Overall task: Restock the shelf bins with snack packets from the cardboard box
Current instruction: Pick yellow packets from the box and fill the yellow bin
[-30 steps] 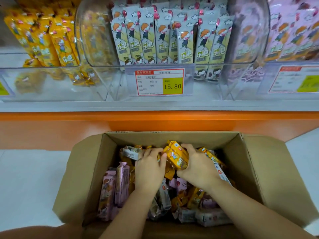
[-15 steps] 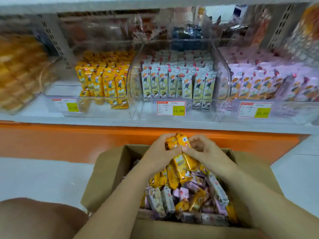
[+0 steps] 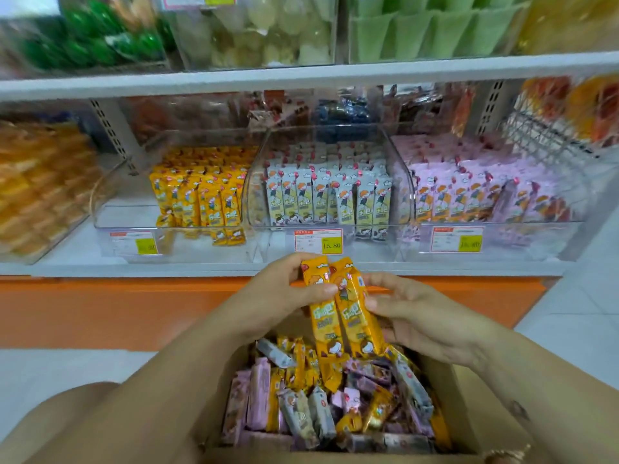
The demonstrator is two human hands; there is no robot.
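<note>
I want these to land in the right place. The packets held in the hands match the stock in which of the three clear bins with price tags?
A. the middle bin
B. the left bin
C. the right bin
B: the left hand and right hand hold yellow packets, like the ones standing in the left bin; the middle bin holds pale grey packets and the right bin holds pink packets.

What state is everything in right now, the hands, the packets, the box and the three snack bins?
cardboard box, open, mixed packets piled inside
left hand, gripping two yellow packets near their tops
right hand, holding the same packets from the side
yellow packets, upright, lifted above the box
yellow bin, part filled, left side bare
middle bin, packets standing in rows
pink bin, stocked, blurred
</note>
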